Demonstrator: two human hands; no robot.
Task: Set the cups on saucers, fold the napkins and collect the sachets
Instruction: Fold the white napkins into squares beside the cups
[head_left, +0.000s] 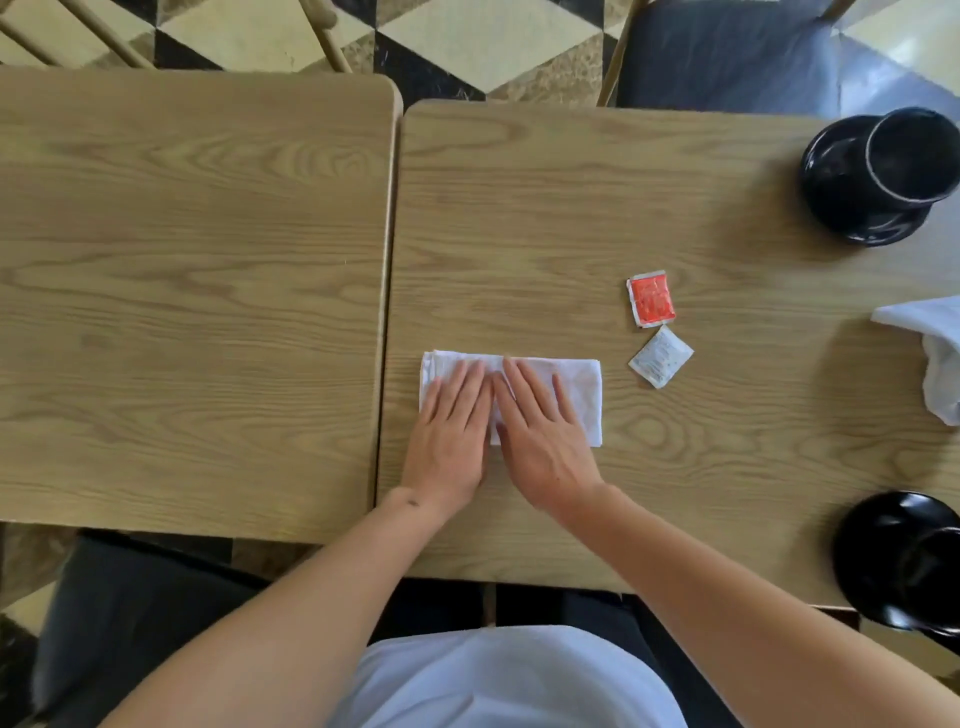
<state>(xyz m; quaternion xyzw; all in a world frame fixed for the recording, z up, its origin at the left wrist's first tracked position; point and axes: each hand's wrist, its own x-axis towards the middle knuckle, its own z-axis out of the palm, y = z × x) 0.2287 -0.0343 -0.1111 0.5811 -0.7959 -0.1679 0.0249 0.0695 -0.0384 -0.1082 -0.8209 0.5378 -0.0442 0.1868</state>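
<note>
A white napkin (579, 387), folded into a rectangle, lies on the right-hand table. My left hand (451, 441) and my right hand (540, 436) press flat on it side by side, fingers spread, holding nothing. A red sachet (652, 298) and a white sachet (661, 357) lie just right of the napkin. A black cup (911, 156) stands on a black saucer (836, 197) at the far right. A second black cup on its saucer (901, 558) sits at the near right edge. An unfolded white napkin (935, 353) is crumpled at the right edge.
Two wooden tables (197, 291) stand pushed together with a narrow seam between them. Chairs with dark cushions (727, 52) stand across the table and at my near left. The floor is patterned tile.
</note>
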